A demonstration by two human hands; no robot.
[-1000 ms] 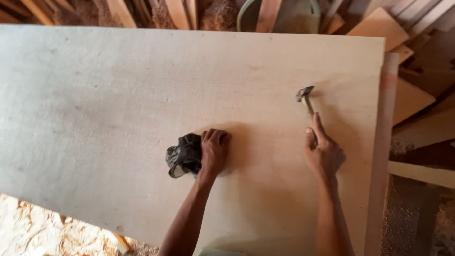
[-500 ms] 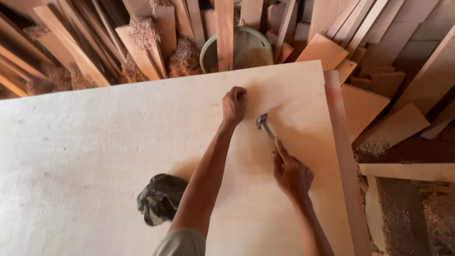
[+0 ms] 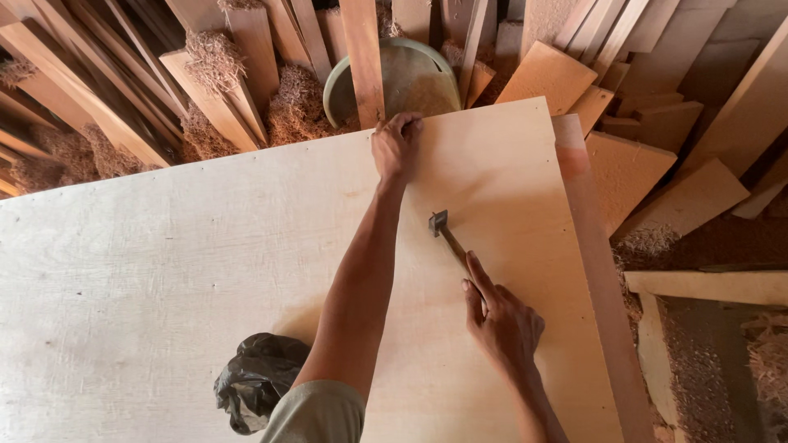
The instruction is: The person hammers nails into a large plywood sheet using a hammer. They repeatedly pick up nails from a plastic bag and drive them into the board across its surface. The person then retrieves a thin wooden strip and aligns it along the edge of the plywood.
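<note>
Plywood sheet [image 3: 205, 271], pale, fills most of the frame and serves as my working surface.

Change noted: half a second ago my left hand [image 3: 396, 146] was short of the far edge; a second ago it lay on the black bag near me. Now that arm reaches across the sheet, fingers curled and pressed at the far edge, top centre. What they pinch, if anything, I cannot tell. I judge the work has moved to the far edge.

Right hand [image 3: 502, 324], lower right of centre: closed around the wooden handle, forefinger laid along it. Hammer [image 3: 447, 234] lies low, its dark head close to the sheet at mid-frame, well apart from the left hand.

Black plastic bag [image 3: 256, 379], crumpled, bottom of the frame, left of my left arm, no longer touched.

Surroundings: green round basin [image 3: 419, 78] beyond the far edge, just behind the left hand; leaning boards and wood shavings [image 3: 205, 90] across the upper left; offcut panels [image 3: 648, 176] at right; long batten [image 3: 595, 271] along the sheet's right edge.

Obstruction: the upright plank [image 3: 364, 57] and basin crowd the far edge.
</note>
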